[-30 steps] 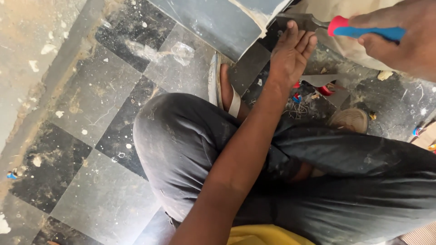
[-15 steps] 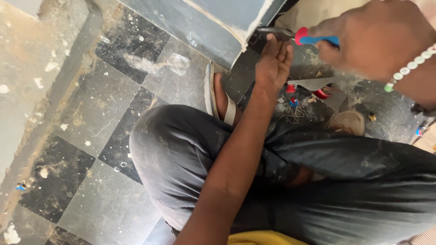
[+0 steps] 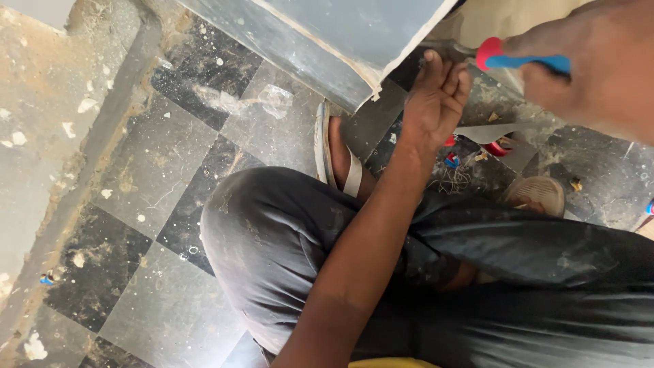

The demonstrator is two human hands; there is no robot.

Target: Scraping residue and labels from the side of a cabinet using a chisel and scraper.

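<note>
in the head view, a screwdriver (image 3: 521,60) with a red and blue handle is gripped in the right hand (image 3: 593,75), fingers wrapped tight about the handle, and its metal shaft is aimed at the lower edge of a grey panel (image 3: 354,41). the left hand (image 3: 436,95) is held loosely open, fingers together, resting against the spot just beside the shaft's tip; whether anything small is pinched there cannot be told. the step in hand is judged to be the working of a fastening at the panel's corner. for the next move, a steady tip and firm pressure are called for. a sandal (image 3: 327,153) is seen on the chequered floor (image 3: 136,191), with bits of wire (image 3: 453,178) nearby.
</note>
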